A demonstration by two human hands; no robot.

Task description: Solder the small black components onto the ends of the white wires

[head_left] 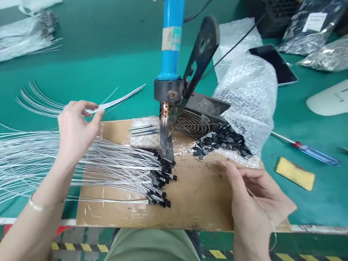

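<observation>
"What's on the left?"
"My left grip (78, 128), pinched on a bundle (121, 99) over the counter (84, 88), just beyond the wire pile (115, 164)!"
"Centre?"
"Blue heat gun (172, 35) pointing down, black tabs (225, 141) heaped to its right!"
"And right?"
"My right grip (252, 205), thumb and fingers closed on a strand (264, 208) above the cardboard (199, 200)!"
</observation>
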